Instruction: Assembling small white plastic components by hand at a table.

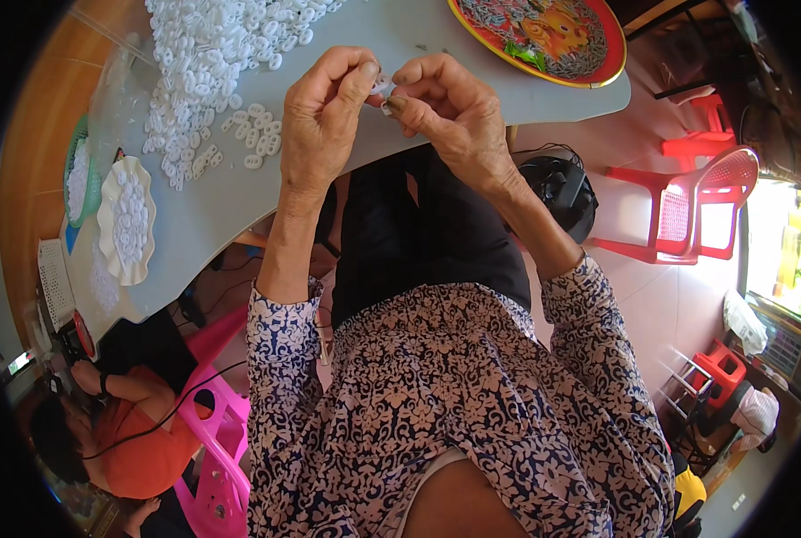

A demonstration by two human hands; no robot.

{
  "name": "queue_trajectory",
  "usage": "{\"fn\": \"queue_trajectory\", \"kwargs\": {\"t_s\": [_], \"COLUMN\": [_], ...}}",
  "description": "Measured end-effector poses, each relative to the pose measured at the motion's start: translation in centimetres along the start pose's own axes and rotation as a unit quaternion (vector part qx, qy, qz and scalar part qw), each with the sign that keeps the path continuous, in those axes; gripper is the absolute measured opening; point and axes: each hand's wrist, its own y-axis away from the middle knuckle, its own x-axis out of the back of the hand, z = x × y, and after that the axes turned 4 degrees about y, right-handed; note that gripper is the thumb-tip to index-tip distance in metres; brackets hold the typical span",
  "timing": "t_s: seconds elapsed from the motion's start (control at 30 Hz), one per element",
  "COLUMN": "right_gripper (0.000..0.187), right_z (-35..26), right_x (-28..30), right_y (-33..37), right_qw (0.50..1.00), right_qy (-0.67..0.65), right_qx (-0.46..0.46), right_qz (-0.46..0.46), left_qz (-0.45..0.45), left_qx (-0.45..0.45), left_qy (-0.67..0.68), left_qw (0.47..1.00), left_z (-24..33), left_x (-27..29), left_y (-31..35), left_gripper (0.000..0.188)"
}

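My left hand [329, 117] and my right hand [452, 112] meet above the table's near edge, fingertips almost touching. Between the left thumb and fingers is a small white plastic piece [382, 85], partly covered by them. The right thumb and forefinger are pinched beside it; a tiny pale thing shows at their tips, too small to name. Just left of my hands, several loose white oval pieces with two holes [255, 134] lie on the grey table [217, 193]. Behind them spreads a large heap of the same pieces [208, 67].
A red, gold-rimmed tray [612, 67] holds many small grey metal bits and something green. At left stand a scalloped white dish [106, 220] and a green basket [75, 206], both with white pieces. A person in orange [145, 439] sits lower left near a pink chair [212, 448]; red chairs [679, 206] stand right.
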Motion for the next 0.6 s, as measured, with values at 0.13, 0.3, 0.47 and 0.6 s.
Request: {"fn": "queue_trajectory", "kwargs": {"t_s": [0.13, 0.3, 0.47, 0.6], "right_gripper": [0.015, 0.014, 0.014, 0.015], "right_z": [-0.07, -0.2, -0.21, -0.32], "right_x": [-0.14, -0.23, -0.26, -0.43], "right_y": [0.17, 0.27, 0.27, 0.26], "right_qw": [1.0, 1.0, 1.0, 0.999], "right_qy": [-0.006, 0.006, 0.01, -0.003], "right_qx": [0.011, 0.011, 0.017, 0.013], "right_qz": [0.012, 0.02, 0.021, 0.029], "left_qz": [0.002, -0.006, -0.03, -0.021], "left_qx": [-0.004, -0.016, -0.031, -0.014], "left_qy": [-0.023, -0.035, -0.079, -0.049], "left_qw": [1.0, 0.999, 0.996, 0.998], "left_z": [0.34, 0.44, 0.57, 0.84], "left_x": [0.05, -0.12, -0.12, -0.25], "left_y": [-0.02, 0.0, 0.27, 0.26], "left_gripper": [0.015, 0.014, 0.013, 0.019]}}
